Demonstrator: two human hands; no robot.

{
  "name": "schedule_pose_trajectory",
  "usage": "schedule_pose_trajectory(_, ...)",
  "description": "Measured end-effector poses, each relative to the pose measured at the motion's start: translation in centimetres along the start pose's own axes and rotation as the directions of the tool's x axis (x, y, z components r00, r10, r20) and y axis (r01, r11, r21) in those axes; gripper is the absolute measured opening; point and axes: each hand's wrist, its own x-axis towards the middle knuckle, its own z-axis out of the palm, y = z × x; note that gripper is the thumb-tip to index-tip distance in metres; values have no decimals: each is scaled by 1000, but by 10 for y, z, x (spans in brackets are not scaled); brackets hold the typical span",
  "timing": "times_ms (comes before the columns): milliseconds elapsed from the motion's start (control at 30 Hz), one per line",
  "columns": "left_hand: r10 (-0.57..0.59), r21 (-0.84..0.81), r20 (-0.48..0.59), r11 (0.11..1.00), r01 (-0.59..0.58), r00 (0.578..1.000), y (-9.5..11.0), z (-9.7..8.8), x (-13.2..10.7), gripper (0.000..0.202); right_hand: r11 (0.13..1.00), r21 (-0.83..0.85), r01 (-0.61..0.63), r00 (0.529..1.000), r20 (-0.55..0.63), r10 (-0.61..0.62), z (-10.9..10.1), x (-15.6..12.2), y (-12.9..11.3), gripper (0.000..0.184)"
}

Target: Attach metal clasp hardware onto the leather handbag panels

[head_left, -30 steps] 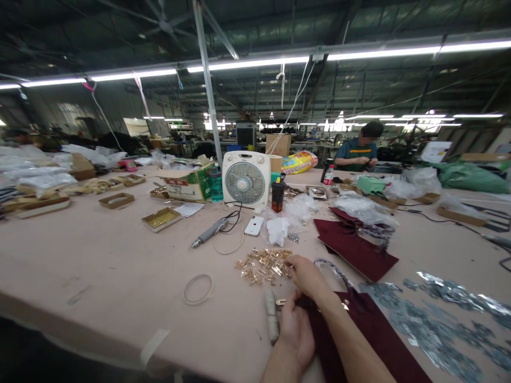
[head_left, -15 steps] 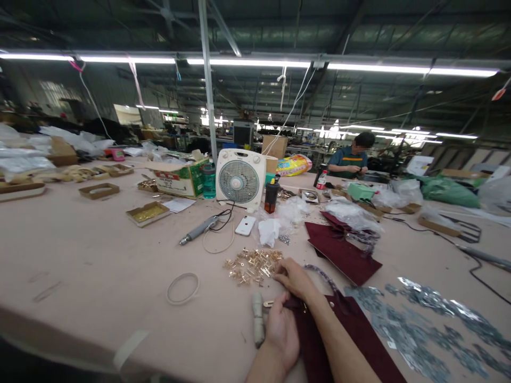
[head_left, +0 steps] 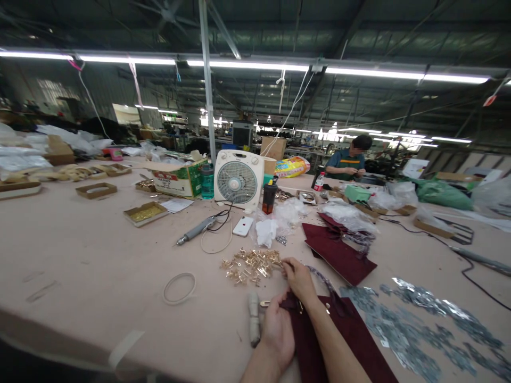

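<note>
Surroundings?

Loose gold-coloured metal fittings (head_left: 253, 266) are lying heaped just beside the right hand (head_left: 298, 279); a pale, wrapped, stick-shaped object (head_left: 254, 319) is lying just beside the left hand (head_left: 277, 332). Flat silver-grey pieces (head_left: 403, 322) are lying rightward; the right forearm (head_left: 327, 335) is crossing a dark red fabric bag (head_left: 361, 335).

Surface and room?

A pink-beige covered table (head_left: 96, 255) is bearing them; white fluorescent tubes (head_left: 251, 64) are lighting the hall.

Hand poses?

The left hand is gripping a dark red strap (head_left: 291, 304). The right hand is holding its fingertips bunched at the heap's edge; whether they are pinching a fitting, I cannot tell.
</note>
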Motion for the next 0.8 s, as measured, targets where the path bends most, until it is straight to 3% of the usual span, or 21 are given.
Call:
schedule_pose_trajectory(233, -11, -9, -19, 1000, 10, 1000, 1, 2, -2, 39, 916, 368, -160, 973, -97, 209, -4, 5, 18, 44)
schedule_pose_trajectory(433, -47, 5, -13, 999, 47, 999, 1, 0, -3, 30, 777, 610, -158, 955, -105, 277, -13, 1, 16, 51)
schedule_pose_trajectory(600, -53, 15, -62, 998, 54, 997, 1, -2, -1, 34, 697, 706, -122, 960, -93, 262, -24, -10, 4, 49)
schedule_pose_trajectory(800, -38, 96, -146, 994, 53, 989, 3, -2, -1, 47, 710, 696, -104, 964, -107, 245, -38, -37, -11, 41)
